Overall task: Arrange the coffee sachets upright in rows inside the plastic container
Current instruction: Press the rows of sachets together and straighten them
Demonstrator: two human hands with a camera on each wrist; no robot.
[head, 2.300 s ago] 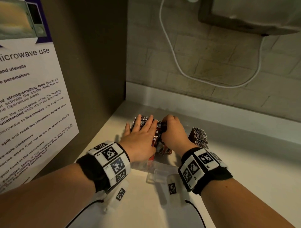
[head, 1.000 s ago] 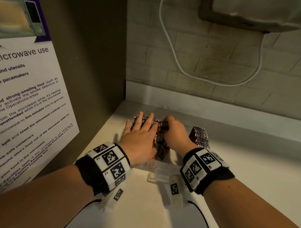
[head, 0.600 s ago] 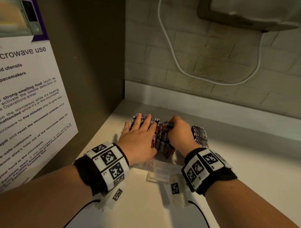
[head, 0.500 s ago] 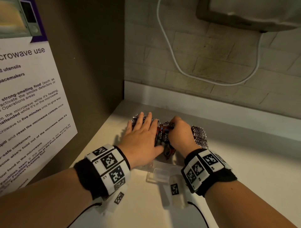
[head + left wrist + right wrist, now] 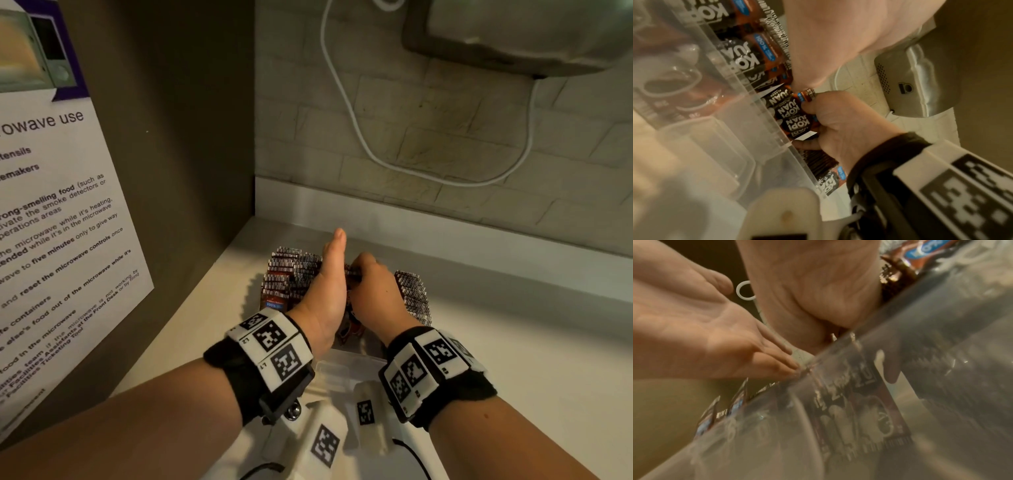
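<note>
Head view shows both hands over a clear plastic container (image 5: 346, 365) on a pale counter (image 5: 513, 359) in a corner, below a brick-patterned wall. The left hand (image 5: 329, 287) stands on edge, fingers straight and together, thumb uppermost, pressed against the right side of a block of upright coffee sachets (image 5: 291, 274) at the container's left. The right hand (image 5: 375, 291) is curled, knuckles up, just right of the left palm. Another row of upright sachets (image 5: 412, 294) stands beyond the right hand. From here, what the right fingers hold is hidden.

The left wrist view fills that in: the right hand (image 5: 840, 123) is closed round a small bundle of black "KOPI JUAN" sachets (image 5: 791, 113), thumb over their upper edge, the bundle lying in the gap between the two rows and against the container's transparent front wall (image 5: 748, 91). Sachets with blue "100%" labels (image 5: 764, 45) stand packed along that wall beside the left hand (image 5: 830, 32). A grey wall-mounted appliance (image 5: 920, 74) hangs above.

The right wrist view is blurred but shows the left palm (image 5: 694, 337) flat and open, fingertips (image 5: 785, 365) at the container rim (image 5: 900, 308), with the right hand's heel (image 5: 813, 288) close beside it. Through the container's wall a sachet print (image 5: 855, 402) is faintly seen.

A white cable (image 5: 359, 130) loops down the wall, and a microwave-use notice (image 5: 51, 222) is stuck on the left panel.
</note>
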